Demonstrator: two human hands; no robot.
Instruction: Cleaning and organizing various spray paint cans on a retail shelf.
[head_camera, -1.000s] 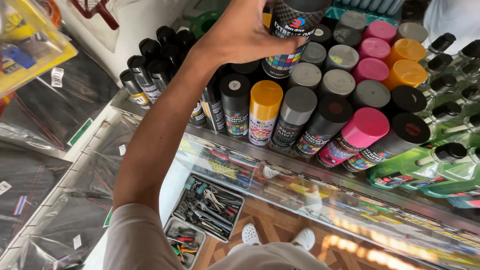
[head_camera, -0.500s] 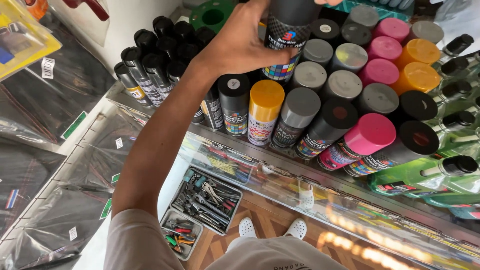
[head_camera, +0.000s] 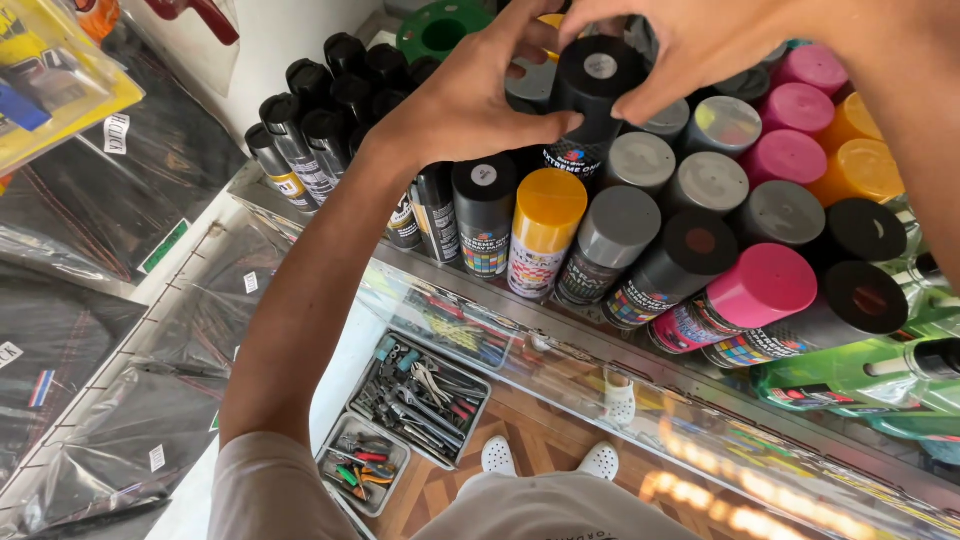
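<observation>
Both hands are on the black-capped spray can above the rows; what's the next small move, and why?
Probably lower the black-capped can straight down into the rows. The left hand grips its body and the right hand pinches its cap, and it sits raised above the grey-capped cans beside it.

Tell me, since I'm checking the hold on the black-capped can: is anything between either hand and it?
Nothing visible. The left hand touches the black-capped can at its side, the right hand grips its cap from above. Other cans crowd around it below.
</observation>
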